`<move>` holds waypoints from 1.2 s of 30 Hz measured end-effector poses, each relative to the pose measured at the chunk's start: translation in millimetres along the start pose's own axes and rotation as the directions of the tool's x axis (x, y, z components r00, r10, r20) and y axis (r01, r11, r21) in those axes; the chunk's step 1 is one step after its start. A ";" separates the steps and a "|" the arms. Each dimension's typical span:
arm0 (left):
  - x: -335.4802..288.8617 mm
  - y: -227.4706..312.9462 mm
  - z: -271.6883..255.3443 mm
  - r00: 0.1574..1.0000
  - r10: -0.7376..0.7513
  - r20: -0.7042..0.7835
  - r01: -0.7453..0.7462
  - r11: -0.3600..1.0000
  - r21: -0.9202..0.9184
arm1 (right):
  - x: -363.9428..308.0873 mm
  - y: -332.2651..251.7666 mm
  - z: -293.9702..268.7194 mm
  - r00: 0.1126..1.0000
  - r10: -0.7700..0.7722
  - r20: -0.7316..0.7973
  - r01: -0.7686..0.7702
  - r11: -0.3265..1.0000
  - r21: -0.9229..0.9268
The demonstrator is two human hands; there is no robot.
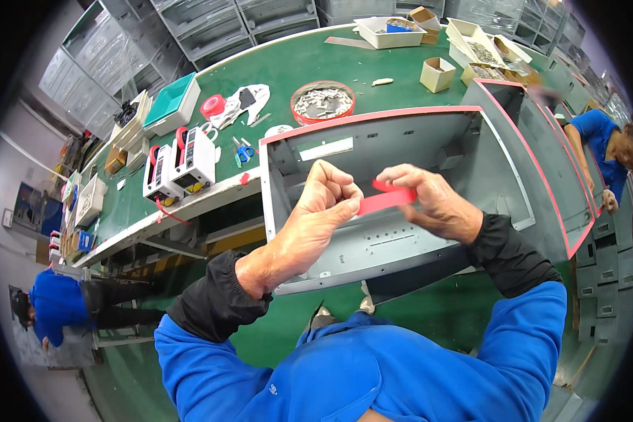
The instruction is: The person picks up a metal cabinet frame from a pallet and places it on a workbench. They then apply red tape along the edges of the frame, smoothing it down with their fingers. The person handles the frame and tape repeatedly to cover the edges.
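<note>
At the far left edge of the green tabletop (344, 63), two white tape dispensers (179, 160) are seen beside blue scissors (245, 152), with bare surface left between them. The left hand (321, 204) is clenched, its grip pinching one end of a red tape strip (385, 200) held over the open grey metal housing (401, 204); the other end is pinched by the right hand (432, 200). Behind, a round red-rimmed tray (323, 102) is filled with small metal parts. At the right, cardboard boxes (437, 74) are noted near the tabletop's rim.
</note>
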State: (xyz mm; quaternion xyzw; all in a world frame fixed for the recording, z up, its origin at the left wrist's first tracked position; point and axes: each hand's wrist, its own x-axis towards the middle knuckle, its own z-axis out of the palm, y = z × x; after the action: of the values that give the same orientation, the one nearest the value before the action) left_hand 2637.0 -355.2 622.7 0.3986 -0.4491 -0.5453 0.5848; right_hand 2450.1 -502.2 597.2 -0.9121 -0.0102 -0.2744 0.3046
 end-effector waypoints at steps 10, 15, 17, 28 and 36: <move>-69.9 -16.7 -35.2 0.995 -0.096 0.009 0.096 0.977 -0.192 | 9.5 -50.4 42.2 0.989 -0.106 0.104 0.115 0.991 -0.075; -100.4 -28.4 -55.8 0.998 -0.067 0.017 0.069 0.961 -0.266 | 16.2 -62.4 68.9 0.983 -0.146 0.115 0.162 0.977 -0.138; -106.0 -32.3 -62.5 0.998 -0.059 0.009 0.059 0.949 -0.309 | 24.2 -66.9 71.7 0.969 -0.180 0.172 0.213 0.956 -0.200; -142.5 -43.4 -87.5 0.994 0.068 0.088 -0.101 0.878 0.467 | 19.8 -79.7 99.5 0.937 -0.099 0.335 0.173 0.965 -0.198; -161.9 -104.8 -81.7 0.991 0.128 -0.049 -0.117 0.975 0.187 | 16.0 -77.7 97.4 0.936 -0.063 0.347 0.155 0.958 -0.243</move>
State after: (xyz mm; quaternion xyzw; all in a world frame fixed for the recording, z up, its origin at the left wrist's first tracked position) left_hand 2685.8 -205.0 485.0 0.4387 -0.5032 -0.4523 0.5914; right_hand 2497.4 -386.7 583.4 -0.9760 -0.0761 -0.1305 0.1572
